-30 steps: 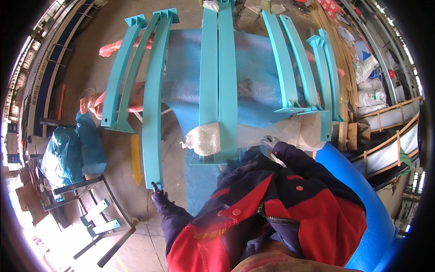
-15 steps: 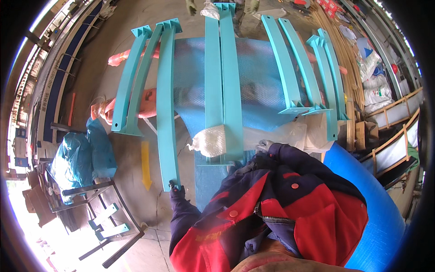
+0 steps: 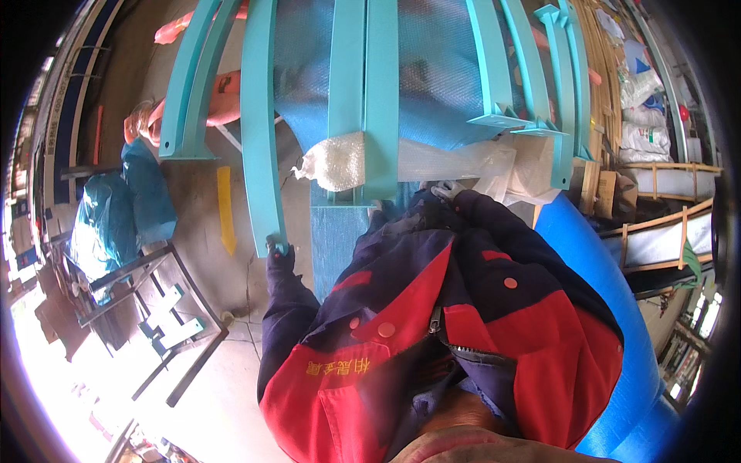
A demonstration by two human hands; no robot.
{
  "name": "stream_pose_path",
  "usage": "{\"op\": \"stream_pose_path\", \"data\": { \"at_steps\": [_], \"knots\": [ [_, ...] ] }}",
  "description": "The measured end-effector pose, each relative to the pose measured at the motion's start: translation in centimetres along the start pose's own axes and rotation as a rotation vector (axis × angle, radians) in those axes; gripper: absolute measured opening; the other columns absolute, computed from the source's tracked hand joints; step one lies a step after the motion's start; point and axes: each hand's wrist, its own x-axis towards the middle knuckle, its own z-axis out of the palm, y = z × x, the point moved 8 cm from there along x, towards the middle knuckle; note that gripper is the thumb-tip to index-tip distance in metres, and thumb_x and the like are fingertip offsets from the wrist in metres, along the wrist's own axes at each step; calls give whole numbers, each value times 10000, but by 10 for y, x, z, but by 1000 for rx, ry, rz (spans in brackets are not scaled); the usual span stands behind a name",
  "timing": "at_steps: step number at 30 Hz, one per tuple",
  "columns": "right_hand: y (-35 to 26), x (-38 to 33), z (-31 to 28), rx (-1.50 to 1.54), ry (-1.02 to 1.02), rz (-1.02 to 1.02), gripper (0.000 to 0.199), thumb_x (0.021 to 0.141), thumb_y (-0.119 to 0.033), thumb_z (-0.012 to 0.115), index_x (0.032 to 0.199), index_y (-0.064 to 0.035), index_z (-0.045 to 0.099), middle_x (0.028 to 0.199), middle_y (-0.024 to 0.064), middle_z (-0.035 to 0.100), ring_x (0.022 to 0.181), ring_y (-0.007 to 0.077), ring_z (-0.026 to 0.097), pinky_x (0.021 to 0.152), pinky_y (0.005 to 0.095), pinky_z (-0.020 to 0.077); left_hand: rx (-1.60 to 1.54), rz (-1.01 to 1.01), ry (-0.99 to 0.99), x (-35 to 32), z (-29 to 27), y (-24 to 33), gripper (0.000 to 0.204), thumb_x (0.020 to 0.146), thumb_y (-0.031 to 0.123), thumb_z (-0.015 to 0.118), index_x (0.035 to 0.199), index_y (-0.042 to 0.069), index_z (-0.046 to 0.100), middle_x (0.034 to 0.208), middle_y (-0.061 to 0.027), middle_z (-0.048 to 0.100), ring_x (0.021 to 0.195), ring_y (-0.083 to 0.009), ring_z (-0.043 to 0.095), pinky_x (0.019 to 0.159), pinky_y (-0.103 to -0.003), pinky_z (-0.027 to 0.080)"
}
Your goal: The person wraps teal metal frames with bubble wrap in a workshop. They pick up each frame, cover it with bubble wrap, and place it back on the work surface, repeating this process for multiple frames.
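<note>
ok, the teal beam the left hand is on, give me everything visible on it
The teal beam is a long, slim bar with a smooth painted finish that looks like metal, bent only by the lens. It runs from the top edge of the picture down toward the person, its near end at the gloved left hand, which grips that end. It lies over the concrete floor, beside other teal beams of the same colour. No damage or wrapping shows on it; its far end is out of view.

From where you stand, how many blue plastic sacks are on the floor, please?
2: a darker blue plastic sack at the left, and a paler teal plastic sack touching it, further left. Others may be hidden.
</note>
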Motion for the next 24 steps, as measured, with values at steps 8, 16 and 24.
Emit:
{"op": "stream_pose_path", "data": {
  "at_steps": [8,16,24],
  "knots": [
    [10,14,-5,-144,129,-133,380,886,-441,687,914,-64,649,838,66,665,738,158,609,691,333,500,-14,-28,75,-34,-15,70,813,860,302,743,1450,-67,322,1361,-236,526,1250,-347,538,1054,-375,433],
    [-22,42,4,-15,41,-137,519,877,-541,672,1017,-41,652,847,114,673,806,218,637,752,370,516,210,67,327,-41,-62,153,646,916,161,683,1429,-36,343,1314,-170,547,1195,-318,546,1045,-380,431],
    [-203,-5,15,-40,68,-373,718,881,-500,698,1356,13,535,1207,231,661,1103,309,659,956,389,510,-1680,-174,268,-45,-115,284,446,961,459,637,1120,43,639,1007,-47,658,864,-135,616,783,-290,524]
  ]
}}
